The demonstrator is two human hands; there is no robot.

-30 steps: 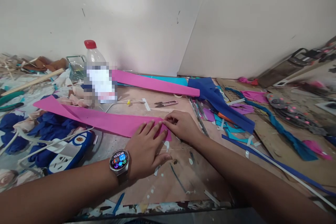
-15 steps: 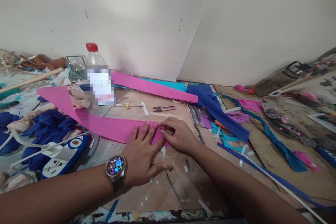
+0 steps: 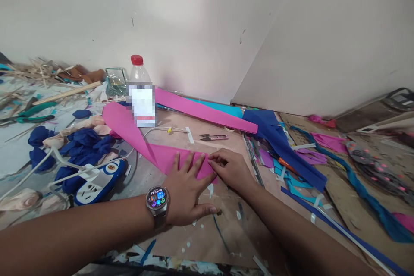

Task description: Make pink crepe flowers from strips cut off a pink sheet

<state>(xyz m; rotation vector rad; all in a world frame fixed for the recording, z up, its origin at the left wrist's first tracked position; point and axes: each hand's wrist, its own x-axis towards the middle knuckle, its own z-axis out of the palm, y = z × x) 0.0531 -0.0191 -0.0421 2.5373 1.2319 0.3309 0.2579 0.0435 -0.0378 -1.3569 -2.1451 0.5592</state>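
My left hand, with a smartwatch on its wrist, lies flat with fingers spread on the near end of a long pink foam strip. My right hand pinches the strip's right end, fingers curled on its edge. The strip's far end is lifted and folded back toward the hands, beside a plastic bottle with a red cap. Both hands rest on a brown cardboard work surface.
A second pink strip and a small pair of snips lie behind the hands. Dark blue fabric and teal scraps spread to the right. A blue and white power strip, blue and peach fabric flowers and white cables lie to the left.
The pink strip's far end has swung from lying flat out to the left to folded up and back toward the hands. Both hands stayed on its near end; the view shifted left.
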